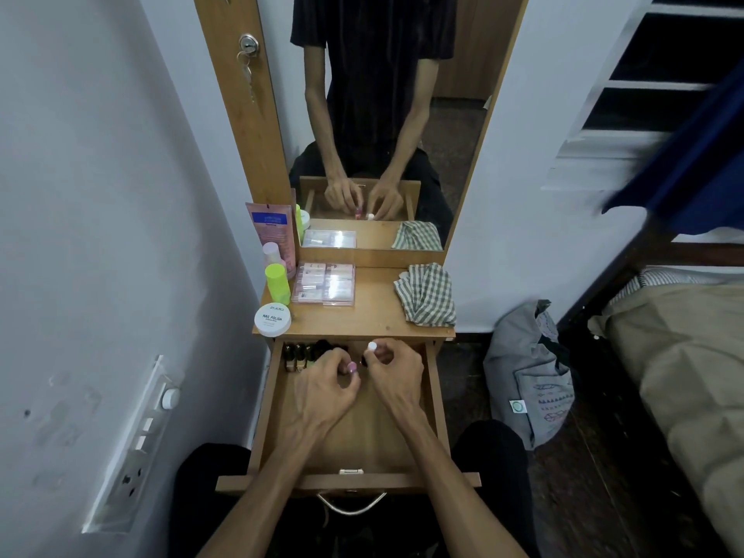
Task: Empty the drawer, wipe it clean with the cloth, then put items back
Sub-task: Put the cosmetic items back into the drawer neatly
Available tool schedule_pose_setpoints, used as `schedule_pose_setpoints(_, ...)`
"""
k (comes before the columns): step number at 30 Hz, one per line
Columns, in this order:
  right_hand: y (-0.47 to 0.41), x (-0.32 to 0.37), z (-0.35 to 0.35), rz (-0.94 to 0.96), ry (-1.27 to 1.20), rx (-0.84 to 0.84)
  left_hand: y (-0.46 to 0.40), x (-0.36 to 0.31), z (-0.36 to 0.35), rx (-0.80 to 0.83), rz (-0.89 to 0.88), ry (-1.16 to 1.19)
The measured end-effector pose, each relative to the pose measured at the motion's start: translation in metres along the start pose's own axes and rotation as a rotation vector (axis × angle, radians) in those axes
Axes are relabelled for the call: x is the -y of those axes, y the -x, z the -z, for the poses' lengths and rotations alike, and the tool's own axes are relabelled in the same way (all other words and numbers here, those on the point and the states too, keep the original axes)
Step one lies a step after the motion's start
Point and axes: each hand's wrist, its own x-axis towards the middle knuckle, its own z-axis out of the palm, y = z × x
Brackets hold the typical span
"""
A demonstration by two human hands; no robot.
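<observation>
The wooden drawer point(437, 400) is pulled out below the dressing table top. Both hands are inside it near the back. My left hand point(328, 390) is closed around a small pink-capped bottle point(352, 367). My right hand point(396, 376) pinches a small white-capped bottle point(372, 347). Several small dark bottles point(300, 356) stand in a row along the drawer's back left. The checked cloth point(426, 294) lies bunched on the table top at the right.
On the table top point(374, 316) stand a white nail polish remover tub point(272, 319), a green-capped bottle point(277, 283), a pink sachet point(271, 231) and a clear box of small items point(324, 283). A mirror point(382, 114) rises behind. A grey bag point(527, 372) and a bed point(680, 356) are at the right.
</observation>
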Motion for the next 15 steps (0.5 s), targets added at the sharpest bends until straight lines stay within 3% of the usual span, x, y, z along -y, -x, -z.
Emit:
schedule_pose_setpoints(9, -0.012, -0.013, -0.033, -0.21, -0.059, -0.021, -0.011, 0.025, -0.032, 0.058, -0.013, -0.134)
schedule_pose_setpoints(15, -0.015, -0.019, -0.047, -0.252, -0.144, -0.005, -0.014, 0.032, -0.034, 0.088, -0.019, -0.167)
